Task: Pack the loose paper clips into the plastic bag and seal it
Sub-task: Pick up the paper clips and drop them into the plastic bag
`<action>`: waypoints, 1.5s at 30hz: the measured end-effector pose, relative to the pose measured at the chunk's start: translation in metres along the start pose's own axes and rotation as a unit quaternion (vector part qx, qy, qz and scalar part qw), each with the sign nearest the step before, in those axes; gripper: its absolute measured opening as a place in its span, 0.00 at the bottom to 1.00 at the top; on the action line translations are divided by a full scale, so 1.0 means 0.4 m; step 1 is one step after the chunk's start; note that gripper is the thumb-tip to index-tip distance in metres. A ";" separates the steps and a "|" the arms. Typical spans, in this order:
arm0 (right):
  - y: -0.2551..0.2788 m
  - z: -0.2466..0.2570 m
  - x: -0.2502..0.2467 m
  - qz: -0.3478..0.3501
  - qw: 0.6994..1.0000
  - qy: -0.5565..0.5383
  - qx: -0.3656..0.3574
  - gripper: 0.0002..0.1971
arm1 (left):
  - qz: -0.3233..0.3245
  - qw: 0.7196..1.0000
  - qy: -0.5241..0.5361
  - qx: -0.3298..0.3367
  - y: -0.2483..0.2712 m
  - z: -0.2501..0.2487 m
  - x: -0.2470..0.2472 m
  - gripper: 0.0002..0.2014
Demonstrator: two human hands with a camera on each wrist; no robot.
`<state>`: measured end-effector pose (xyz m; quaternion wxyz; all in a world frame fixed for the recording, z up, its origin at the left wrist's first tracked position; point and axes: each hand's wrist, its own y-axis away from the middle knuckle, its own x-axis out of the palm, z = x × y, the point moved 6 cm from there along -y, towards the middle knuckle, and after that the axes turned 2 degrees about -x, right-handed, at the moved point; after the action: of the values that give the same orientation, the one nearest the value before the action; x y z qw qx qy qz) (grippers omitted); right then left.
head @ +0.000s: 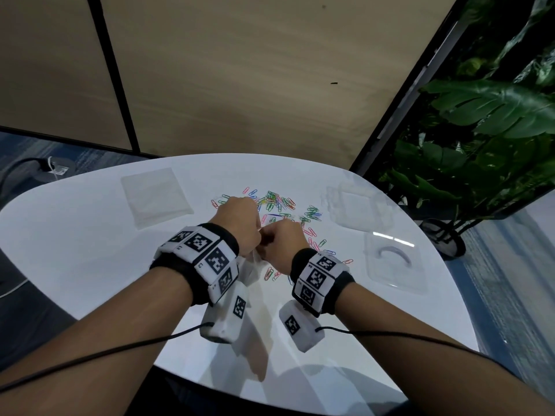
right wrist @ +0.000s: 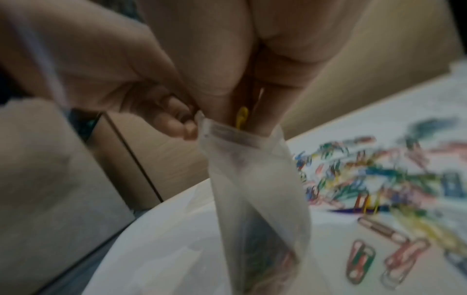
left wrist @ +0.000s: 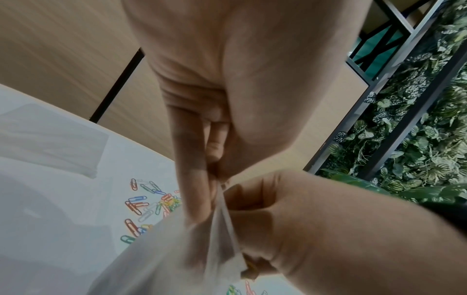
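Observation:
A small clear zip plastic bag [right wrist: 252,189] hangs upright between both hands above the white table [head: 90,250]. My left hand [head: 240,225] pinches its rim at one corner [left wrist: 218,186]. At the bag's mouth my right hand [head: 282,238] pinches a yellow paper clip [right wrist: 242,117], its fingertips [right wrist: 265,119] just inside the open top. A few coloured clips show dimly through the bag's bottom [right wrist: 265,259]. Several loose coloured paper clips [head: 279,205] lie scattered on the table beyond and to the right of the hands.
A flat stack of clear bags [head: 156,196] lies at the back left of the table. An open clear plastic box [head: 354,205] and its lid [head: 393,262] sit at the right. Beyond the table's right edge stands a leafy plant [head: 480,115], and a wood-panel wall rises behind.

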<state>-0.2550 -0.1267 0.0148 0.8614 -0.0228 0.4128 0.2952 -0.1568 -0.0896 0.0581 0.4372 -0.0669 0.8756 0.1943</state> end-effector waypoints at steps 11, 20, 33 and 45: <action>0.004 0.019 0.013 0.042 0.993 0.029 -0.109 0.15 | 0.003 1.000 -0.007 -0.006 -0.002 0.013 -0.008 0.11; -0.033 -0.086 -0.106 -0.067 0.997 -0.025 -0.017 0.11 | 0.009 1.000 0.000 -0.020 0.002 0.045 -0.031 0.13; -0.052 -0.357 0.006 0.082 0.944 0.215 0.238 0.38 | 0.013 0.999 -0.042 -0.026 0.008 0.054 -0.045 0.14; -0.121 -0.317 -0.032 -0.027 0.957 0.255 0.135 0.09 | 0.015 0.999 -0.039 -0.022 -0.001 0.054 -0.033 0.14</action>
<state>-0.3242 -0.2090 -0.0692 0.7302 0.0084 0.6540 0.1976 -0.1328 -0.0822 0.0568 0.4666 -0.0552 0.8542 0.2225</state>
